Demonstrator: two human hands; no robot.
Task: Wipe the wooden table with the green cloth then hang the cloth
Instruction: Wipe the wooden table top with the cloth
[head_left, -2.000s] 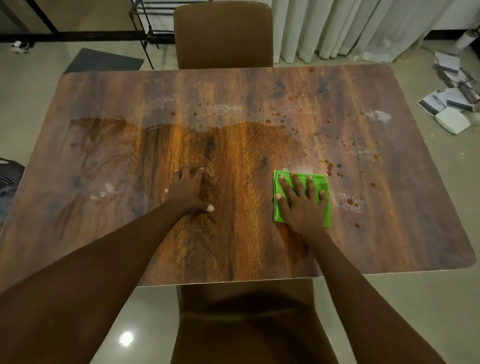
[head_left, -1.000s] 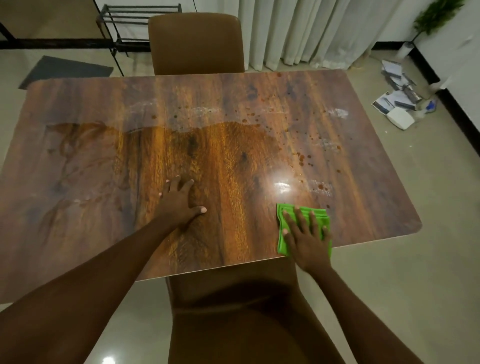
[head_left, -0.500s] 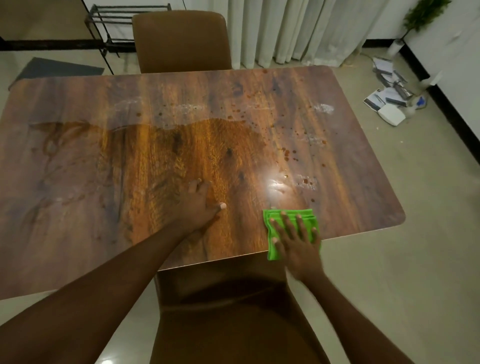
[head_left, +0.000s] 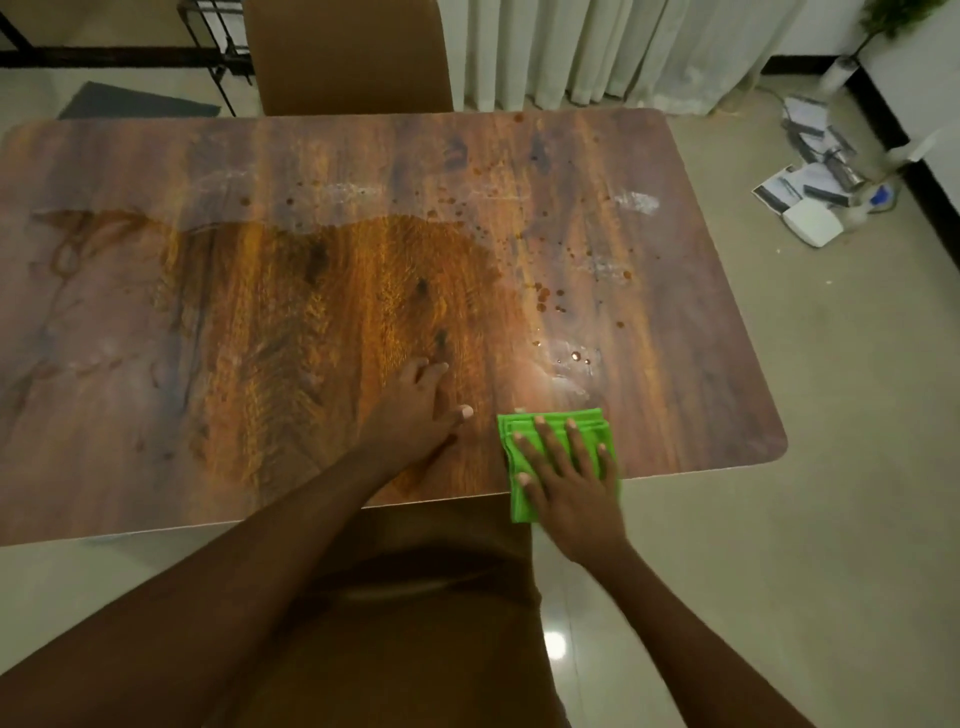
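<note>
The folded green cloth (head_left: 519, 512) lies at the near edge of the wooden table (head_left: 311, 171), with its lower corner hanging past the edge. My right hand (head_left: 563, 478) presses flat on the cloth with fingers spread. My left hand (head_left: 415, 410) rests palm down on the bare wood just left of the cloth, apart from it. The centre of the table is dark and glossy; dull film, white smears and brown drops (head_left: 545, 299) cover the far and right parts.
A brown chair (head_left: 353, 57) stands at the far side, and another chair back (head_left: 426, 597) is below my arms. Papers and a white box (head_left: 813, 223) lie on the floor at right. Curtains hang behind; a metal rack (head_left: 218, 47) and dark mat are at far left.
My right hand has dragged the cloth toward me, from mid-table to the near edge, where it now overhangs. My left hand stayed planted on the wood. The view shifted right.
</note>
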